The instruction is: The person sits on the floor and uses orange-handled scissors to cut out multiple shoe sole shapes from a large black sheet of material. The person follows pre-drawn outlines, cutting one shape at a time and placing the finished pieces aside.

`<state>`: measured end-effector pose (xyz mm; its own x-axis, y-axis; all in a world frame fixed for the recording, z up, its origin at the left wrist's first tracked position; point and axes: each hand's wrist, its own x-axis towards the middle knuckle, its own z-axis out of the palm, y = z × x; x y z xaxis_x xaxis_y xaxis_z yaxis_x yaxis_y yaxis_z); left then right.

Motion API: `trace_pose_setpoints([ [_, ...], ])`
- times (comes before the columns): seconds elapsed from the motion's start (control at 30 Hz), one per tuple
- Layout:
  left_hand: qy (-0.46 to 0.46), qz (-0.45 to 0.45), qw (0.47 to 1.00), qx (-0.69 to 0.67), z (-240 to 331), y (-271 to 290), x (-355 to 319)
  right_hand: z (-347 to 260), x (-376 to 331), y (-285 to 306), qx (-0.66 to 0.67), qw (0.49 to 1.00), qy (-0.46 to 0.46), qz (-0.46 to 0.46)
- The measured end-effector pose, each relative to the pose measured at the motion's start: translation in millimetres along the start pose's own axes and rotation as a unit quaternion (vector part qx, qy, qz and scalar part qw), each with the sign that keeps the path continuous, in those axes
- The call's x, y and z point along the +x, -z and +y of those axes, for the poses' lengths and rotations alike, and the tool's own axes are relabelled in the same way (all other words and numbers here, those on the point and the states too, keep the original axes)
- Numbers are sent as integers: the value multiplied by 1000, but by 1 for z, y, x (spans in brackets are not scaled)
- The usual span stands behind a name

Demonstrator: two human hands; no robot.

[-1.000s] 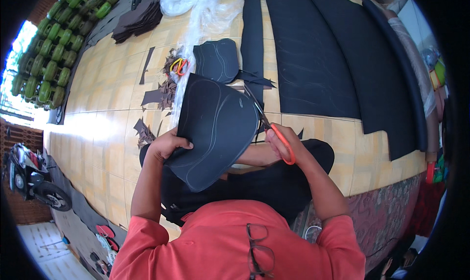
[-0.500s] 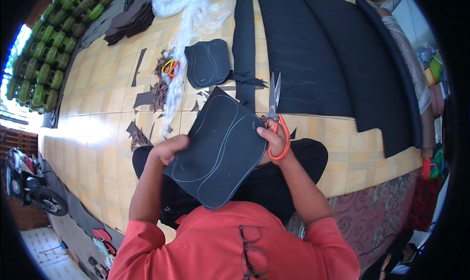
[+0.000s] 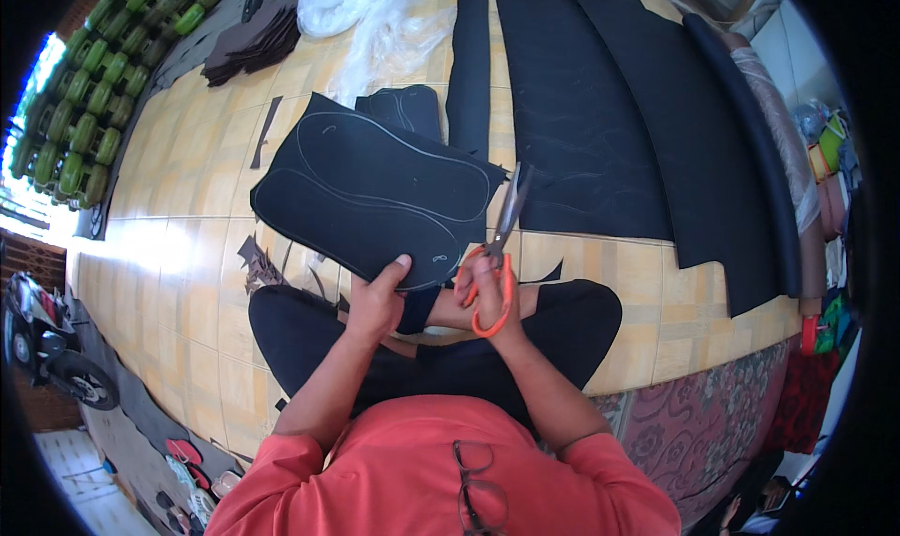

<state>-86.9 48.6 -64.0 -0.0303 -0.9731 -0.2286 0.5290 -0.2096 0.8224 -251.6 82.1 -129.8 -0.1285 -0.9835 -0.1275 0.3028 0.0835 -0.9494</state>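
My left hand [image 3: 378,303] pinches the lower edge of a black sheet [image 3: 361,184], thumb on top and fingers hidden beneath. White outlines shaped like shoe soles run across the sheet, which is held up over the floor in front of my crossed legs. In my right hand [image 3: 489,297] is a pair of scissors [image 3: 509,212], with fingers through the orange handles. Its blades point away from me, just beside the sheet's right edge, their tips close together. Partly covered by the sheet, another black piece [image 3: 408,107] with similar outlines lies beyond it.
Long black material [image 3: 600,133] spreads over the tiled floor [image 3: 178,283] at the right, beside a rolled length. Clear plastic [image 3: 375,25] and a stack of brown pieces [image 3: 251,44] lie at the far side. Brown scraps [image 3: 261,266] are left of the sheet; a patterned carpet [image 3: 694,423] is at right.
The sheet has turned and shifted away and to the left. My left hand has moved from its left side to its lower edge. My right hand has let go of the sheet, keeping the scissors.
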Motion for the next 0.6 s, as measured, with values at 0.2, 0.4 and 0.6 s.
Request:
trace_pose_setpoints([
  [0.2,9,6,1000,9,12,13,0,-5,9,5,-166,985,46,24],
  [0.4,12,8,1000,14,5,18,-2,-9,12,1,-242,964,107,24],
  [0.6,16,17,1000,8,6,23,2,-13,11,2,-251,961,115,15],
])
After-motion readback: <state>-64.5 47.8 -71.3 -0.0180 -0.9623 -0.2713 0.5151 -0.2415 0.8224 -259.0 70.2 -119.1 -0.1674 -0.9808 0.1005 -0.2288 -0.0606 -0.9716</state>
